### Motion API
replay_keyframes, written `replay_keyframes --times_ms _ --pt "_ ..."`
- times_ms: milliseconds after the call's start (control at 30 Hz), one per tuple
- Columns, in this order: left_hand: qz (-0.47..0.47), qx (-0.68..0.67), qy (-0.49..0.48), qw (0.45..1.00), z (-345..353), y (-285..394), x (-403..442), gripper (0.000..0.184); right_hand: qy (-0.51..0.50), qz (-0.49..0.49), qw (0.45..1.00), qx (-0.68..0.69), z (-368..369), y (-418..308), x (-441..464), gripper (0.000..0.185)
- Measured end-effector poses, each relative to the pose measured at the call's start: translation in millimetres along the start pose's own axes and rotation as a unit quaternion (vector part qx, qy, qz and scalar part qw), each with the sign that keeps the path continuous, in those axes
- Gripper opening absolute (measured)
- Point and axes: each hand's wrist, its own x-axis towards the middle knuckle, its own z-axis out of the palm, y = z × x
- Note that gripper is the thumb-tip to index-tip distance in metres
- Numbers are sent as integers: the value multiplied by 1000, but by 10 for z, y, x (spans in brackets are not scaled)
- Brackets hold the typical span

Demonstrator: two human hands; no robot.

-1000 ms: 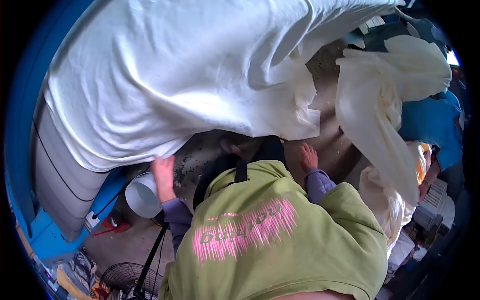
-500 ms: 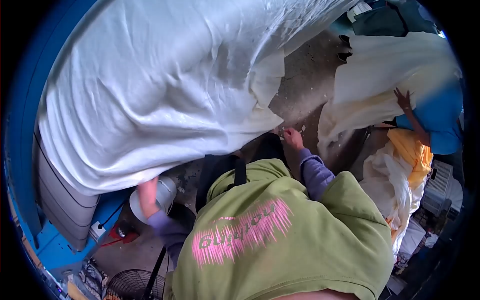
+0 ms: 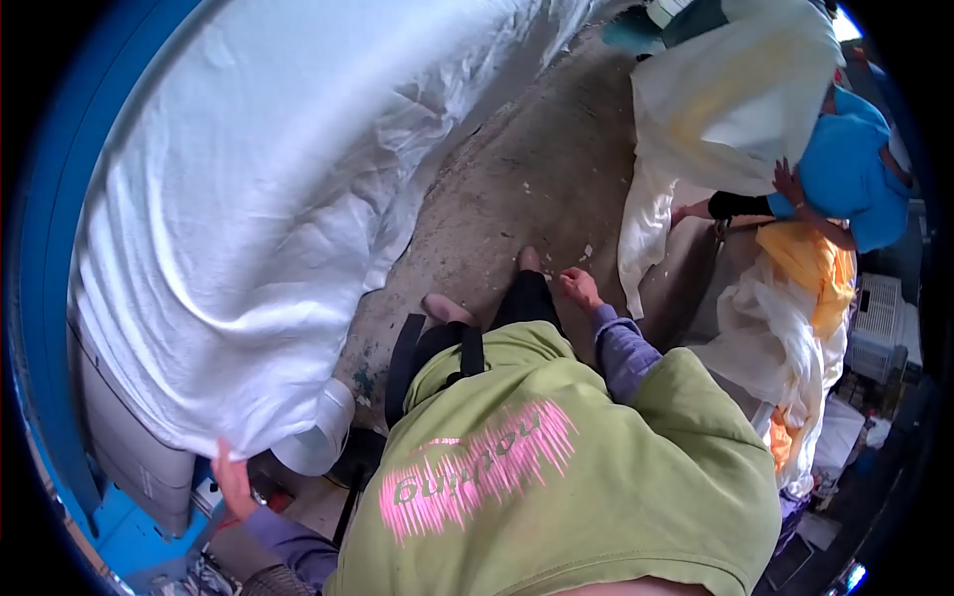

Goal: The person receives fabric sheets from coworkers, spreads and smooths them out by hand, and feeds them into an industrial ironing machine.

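Two hands are working well apart: left hand (image 3: pixel 233 485) is pinching the hem of the white cloth (image 3: pixel 238 199) at 8 o'clock, cloth spreading toward 10; right hand (image 3: pixel 580 288) is hanging at 3 o'clock, fingers curling, full closure indeterminable.

Grey concrete floor (image 3: pixel 517 189), worn, dark-stained, pale flecks scattered about. Curved blue frame (image 3: pixel 45 248) runs down the left edge, rounded grey panel (image 3: pixel 144 462) beside it. White slatted box (image 3: pixel 878 313) far right. Bright light patch (image 3: pixel 847 25) top right; lower right dim.
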Motion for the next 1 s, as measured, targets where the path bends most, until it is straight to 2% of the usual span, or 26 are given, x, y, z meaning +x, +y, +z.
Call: replay_keyframes --times_ms 33,100,133,200,233,267,333,367,400,500,533,567,633,667,700,733,800,833,900,933,967,1000 --pt "105 -39 15 994 -374 24 123 57 -9 11 1000 13 20 35 -30 27" --pt "125 -50 93 987 -608 510 -65 54 -30 26 999 24 1 162 -84 28" --pt "154 35 177 971 -518 735 -146 50 -43 27 998 22 -15 246 -75 28" --pt "214 215 317 899 -569 968 -115 43 -62 42 996 45 -20 360 -23 29" --pt "246 305 368 843 -774 1041 -37 40 -55 37 997 45 -37 375 7 29" --pt "488 424 429 632 -792 899 -56 32 -46 35 997 48 -67 401 19 29" --pt "363 502 612 492 -646 581 -260 34 -14 23 998 55 -161 459 21 28" --pt "346 474 640 497 -514 395 -273 33 3 14 998 54 -173 462 15 28" --pt "343 431 629 548 -348 126 -255 33 20 5 998 54 -203 489 9 28" --pt "259 338 504 751 260 -764 -207 31 20 -9 1000 13 -191 907 232 26" --pt "208 322 441 811 482 -1056 -195 31 1 68 997 39 -276 870 185 25" --pt "144 305 377 863 708 -1333 -201 30 19 24 995 -100 -352 963 223 27" --pt "45 280 241 928 1180 -1717 -217 29 50 -63 926 -370 -540 1204 340 33" --pt "12 275 180 944 1401 -1858 -237 29 191 43 967 -162 -759 1078 281 45" --pt "-12 267 122 956 1627 -1969 -235 28 318 145 935 57 -1126 780 107 60" --pt "-30 265 68 961 1858 -2024 -243 28 419 164 887 109 -1473 894 197 74" --pt "-46 271 -16 961 2283 -2040 -219 26 618 150 745 202 -2161 1090 360 102" --pt "-49 276 -54 958 2494 -2060 -202 26 643 153 727 185 -2589 1137 464 98" --pt "-54 299 -105 947 2863 -2069 -116 25 652 49 734 184 -3402 1184 765 91" --pt "-79 327 -129 933 2989 -2080 52 26 629 -56 749 199 -3713 1193 943 89" --pt "-53 341 -129 930 3213 -2020 97 28 596 -173 754 216 -3863 788 961 79" --pt "-31 327 -165 930 3474 -1886 85 29 554 -288 747 229 -4023 84 838 69"
